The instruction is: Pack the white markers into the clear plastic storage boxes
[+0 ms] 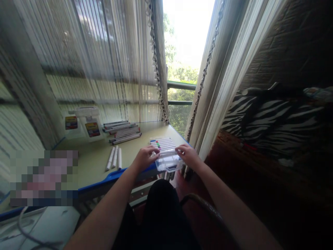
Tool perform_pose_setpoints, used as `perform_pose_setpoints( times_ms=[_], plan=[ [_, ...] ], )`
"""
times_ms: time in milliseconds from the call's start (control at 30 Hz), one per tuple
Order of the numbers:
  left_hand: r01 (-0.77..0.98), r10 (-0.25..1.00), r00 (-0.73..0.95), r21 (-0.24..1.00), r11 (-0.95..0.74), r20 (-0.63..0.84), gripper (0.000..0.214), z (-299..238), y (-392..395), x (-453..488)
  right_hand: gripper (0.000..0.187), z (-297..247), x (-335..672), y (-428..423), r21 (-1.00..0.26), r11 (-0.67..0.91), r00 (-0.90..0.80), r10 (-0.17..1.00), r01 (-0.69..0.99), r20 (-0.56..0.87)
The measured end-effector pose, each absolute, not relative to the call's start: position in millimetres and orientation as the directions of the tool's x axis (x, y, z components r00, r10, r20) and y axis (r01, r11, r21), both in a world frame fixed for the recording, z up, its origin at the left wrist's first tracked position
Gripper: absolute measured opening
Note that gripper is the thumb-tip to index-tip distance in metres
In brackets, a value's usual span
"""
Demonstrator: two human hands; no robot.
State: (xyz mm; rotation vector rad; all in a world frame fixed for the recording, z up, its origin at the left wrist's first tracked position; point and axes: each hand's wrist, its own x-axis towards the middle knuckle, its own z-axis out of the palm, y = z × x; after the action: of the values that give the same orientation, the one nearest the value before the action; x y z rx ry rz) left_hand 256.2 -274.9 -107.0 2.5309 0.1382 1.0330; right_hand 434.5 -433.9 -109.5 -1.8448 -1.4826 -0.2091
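Some markers (pixel 167 150) partly behind left hand (pixel 146 157)

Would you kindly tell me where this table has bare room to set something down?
Bare table shows left of the three white markers, in front of the clear boxes, and between the marker pile and the clear case. It is crowded at the case, between left hand and right hand.

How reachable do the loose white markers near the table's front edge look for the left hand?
Likely yes: the white markers lie just left of the left hand, with bare tabletop between. It would probably need to leave the clear case first.
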Motion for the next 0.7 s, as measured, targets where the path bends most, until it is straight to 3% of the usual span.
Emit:
perform_pose_setpoints(
  times_ms=[400,700],
  plan=[
    [-0.052,0.219,0.805,0.434,-0.899,0.551,0.009,-108.7,-276.5,255.6,0.015,-117.8,442.0,-433.3,-0.394,-0.014,0.257,0.779,0.919,0.572],
    [-0.045,0.206,0.794,0.394,-0.918,0.572,0.014,-107.8,-278.1,254.7,0.015,-125.7,447.2,-432.7,-0.215,-0.106,0.216,0.775,0.971,0.594]
  ],
)
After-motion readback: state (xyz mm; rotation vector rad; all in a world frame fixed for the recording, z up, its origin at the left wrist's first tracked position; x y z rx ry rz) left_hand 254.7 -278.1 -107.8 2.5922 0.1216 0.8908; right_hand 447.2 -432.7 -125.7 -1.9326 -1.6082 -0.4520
